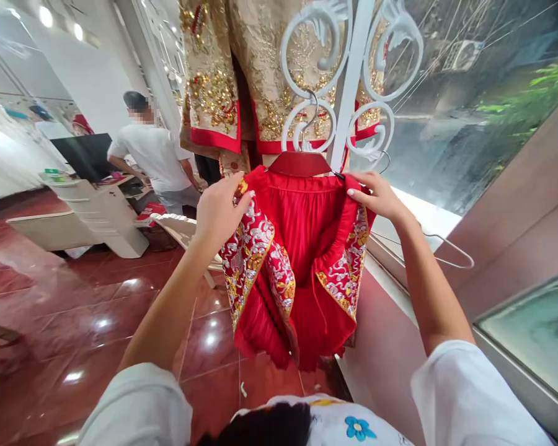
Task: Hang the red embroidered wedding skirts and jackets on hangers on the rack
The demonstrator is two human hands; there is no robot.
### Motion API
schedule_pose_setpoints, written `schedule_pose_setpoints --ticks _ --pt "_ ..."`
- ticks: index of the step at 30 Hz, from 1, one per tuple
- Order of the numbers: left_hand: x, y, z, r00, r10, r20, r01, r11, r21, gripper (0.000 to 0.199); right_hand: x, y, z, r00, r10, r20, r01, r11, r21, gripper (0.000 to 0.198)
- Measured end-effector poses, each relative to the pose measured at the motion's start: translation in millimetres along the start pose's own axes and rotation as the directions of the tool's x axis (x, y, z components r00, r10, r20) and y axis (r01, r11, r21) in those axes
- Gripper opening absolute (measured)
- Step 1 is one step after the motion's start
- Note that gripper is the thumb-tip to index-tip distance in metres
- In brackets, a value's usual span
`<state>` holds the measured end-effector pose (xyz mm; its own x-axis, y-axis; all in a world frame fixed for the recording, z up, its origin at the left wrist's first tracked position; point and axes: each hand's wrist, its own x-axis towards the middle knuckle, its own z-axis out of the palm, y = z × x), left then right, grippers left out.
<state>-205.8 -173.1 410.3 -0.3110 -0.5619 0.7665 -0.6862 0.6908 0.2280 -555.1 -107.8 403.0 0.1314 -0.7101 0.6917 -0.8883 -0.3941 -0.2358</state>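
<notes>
A red pleated skirt (302,229) with silver and gold embroidered panels hangs open before me on a dark red hanger (300,163). The hanger's metal hook reaches up to a white scrollwork rack (348,80). My left hand (223,207) is closed on the skirt's left upper edge, thumb in front. At the right upper edge, near the hanger's end, my right hand (376,195) pinches the cloth between thumb and fingers. A thin red cord dangles inside the skirt. Behind it hang cream garments (279,80) with gold sequins and red hems.
A window (469,105) runs along the right, with a white wire hanger (451,251) lying by its sill. To the left are a chair (181,232), a white desk (93,210) with a dark monitor (84,155), and a person in a white shirt (153,155). Red tiles (209,334) cover the floor.
</notes>
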Motion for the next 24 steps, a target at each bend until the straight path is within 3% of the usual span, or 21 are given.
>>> schedule_pose_setpoints --ticks 2,6,8,12,15,19,21,24 --pt "-2.6 -1.7 7.4 1.000 0.016 -0.001 -0.016 0.999 0.028 0.046 -2.8 1.5 1.3 0.999 0.017 0.040 -0.020 0.996 0.087 0.058" --pt "-36.2 -8.5 13.6 0.976 -0.102 -0.193 0.120 0.989 0.085 0.045 -6.0 -14.6 -5.2 0.999 0.039 0.010 -0.040 0.997 0.069 0.052" --pt "-54.6 -12.4 22.8 0.976 -0.183 -0.115 0.187 0.982 0.027 0.036 -7.1 -22.2 -11.7 0.999 0.041 0.016 -0.041 0.999 0.016 0.049" --pt "-67.1 -27.2 37.0 0.940 -0.281 0.193 0.323 0.915 -0.240 0.028 -5.2 -26.4 -18.8 0.994 0.088 0.059 -0.087 0.996 -0.015 0.046" --pt "-45.1 -49.6 13.2 0.931 -0.305 0.201 0.364 0.833 -0.418 0.039 -3.4 -23.4 -11.2 0.991 0.131 -0.029 -0.131 0.991 0.021 0.046" --pt "19.0 -86.4 -36.3 0.972 -0.234 0.005 0.211 0.870 -0.446 0.047 -4.1 -19.2 2.9 0.975 0.178 -0.131 -0.158 0.975 0.153 0.048" --pt "50.2 -100.2 -41.3 0.975 -0.189 0.120 0.223 0.877 -0.425 0.040 -5.0 -18.3 3.3 0.976 0.177 -0.128 -0.153 0.972 0.180 0.048" --pt "74.4 -106.7 -24.1 0.906 -0.137 0.400 0.292 0.886 -0.359 0.024 -5.7 -17.2 -6.6 0.986 0.152 -0.064 -0.141 0.978 0.155 0.048"
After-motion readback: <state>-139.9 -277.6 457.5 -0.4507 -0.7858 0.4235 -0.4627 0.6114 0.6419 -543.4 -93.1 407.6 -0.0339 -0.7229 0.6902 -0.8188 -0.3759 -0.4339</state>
